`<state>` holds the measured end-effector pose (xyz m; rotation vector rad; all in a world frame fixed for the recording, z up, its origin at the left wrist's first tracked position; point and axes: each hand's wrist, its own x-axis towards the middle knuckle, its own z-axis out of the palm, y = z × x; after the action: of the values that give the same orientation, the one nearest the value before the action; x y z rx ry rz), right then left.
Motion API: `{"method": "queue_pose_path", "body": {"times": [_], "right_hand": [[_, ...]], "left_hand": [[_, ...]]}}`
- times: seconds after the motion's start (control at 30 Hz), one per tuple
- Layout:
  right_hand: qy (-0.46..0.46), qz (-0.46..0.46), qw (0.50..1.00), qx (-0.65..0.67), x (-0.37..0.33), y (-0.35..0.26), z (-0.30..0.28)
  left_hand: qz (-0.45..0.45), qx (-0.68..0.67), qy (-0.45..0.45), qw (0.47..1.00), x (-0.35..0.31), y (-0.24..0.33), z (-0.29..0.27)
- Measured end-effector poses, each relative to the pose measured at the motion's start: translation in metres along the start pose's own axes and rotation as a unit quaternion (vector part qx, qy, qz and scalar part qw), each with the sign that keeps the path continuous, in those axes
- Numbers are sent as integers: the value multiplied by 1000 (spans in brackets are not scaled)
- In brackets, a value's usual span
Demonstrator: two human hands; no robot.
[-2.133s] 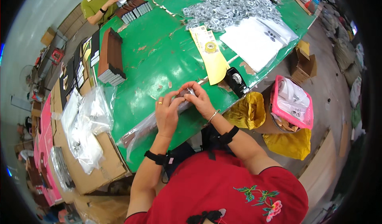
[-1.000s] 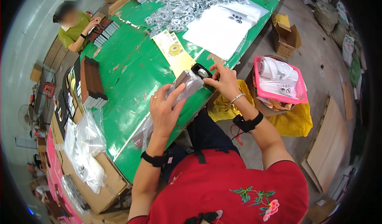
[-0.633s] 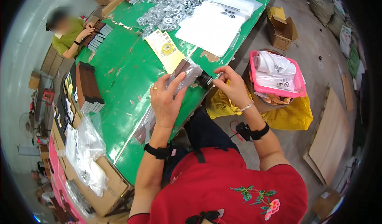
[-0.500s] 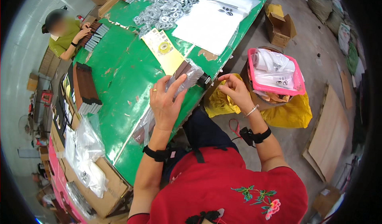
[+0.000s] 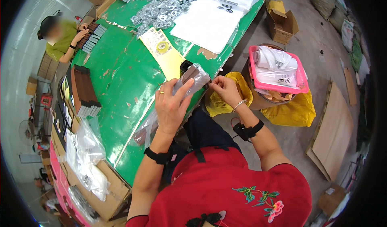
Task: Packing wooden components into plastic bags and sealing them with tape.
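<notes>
The left hand (image 5: 171, 106) lies spread over a clear plastic bag (image 5: 193, 78) holding a flat brown item, fingers closed down on it and pinning it at the table's near edge, in the middle of the frame. The right hand (image 5: 225, 90) sits just to the right of the bag's end, fingertips pinched together at the corner; whether they grip the plastic itself or something small beside it is too fine to tell. A black roll of tape (image 5: 186, 65) rests just behind the bag.

Half a second ago the right hand was a little farther off, lower right of the bag; now it has closed in on the open end while the left hand has stayed flat on top. That reads as the bag filled and its mouth being folded or sealed.

Further out, a yellow card (image 5: 163, 51) lies on the green table (image 5: 121, 81), a white sheet (image 5: 209, 21) and a heap of small silver parts (image 5: 169, 3) toward the top. A stack of brown pieces (image 5: 84, 90) stands at the left, a pink basket (image 5: 278, 71) at the right, and another person (image 5: 60, 37) works in the upper left
</notes>
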<state>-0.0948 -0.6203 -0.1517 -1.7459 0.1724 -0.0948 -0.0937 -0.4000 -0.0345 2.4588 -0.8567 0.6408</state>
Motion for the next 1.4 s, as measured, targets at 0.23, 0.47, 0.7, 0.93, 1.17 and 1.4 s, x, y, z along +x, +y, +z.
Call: {"method": "queue_pose_path", "body": {"times": [0.23,0.47,0.7,0.93,1.17,1.4], "right_hand": [[17,12,996,-84,0,8,3],[-14,56,981,186,-27,-1,-13],[-5,-1,992,126,-12,38,3],[39,59,984,161,-43,82,4],[151,74,938,303,-30,-29,-44],[-109,-116,981,109,-12,-120,71]], "left_hand": [[15,12,14,1000,-2,0,2],[18,12,0,1000,-6,-1,5],[23,27,13,999,1,1,4],[30,33,18,999,-2,0,6],[32,70,-11,997,-20,0,-16],[68,203,-48,976,-68,-16,-27]]}}
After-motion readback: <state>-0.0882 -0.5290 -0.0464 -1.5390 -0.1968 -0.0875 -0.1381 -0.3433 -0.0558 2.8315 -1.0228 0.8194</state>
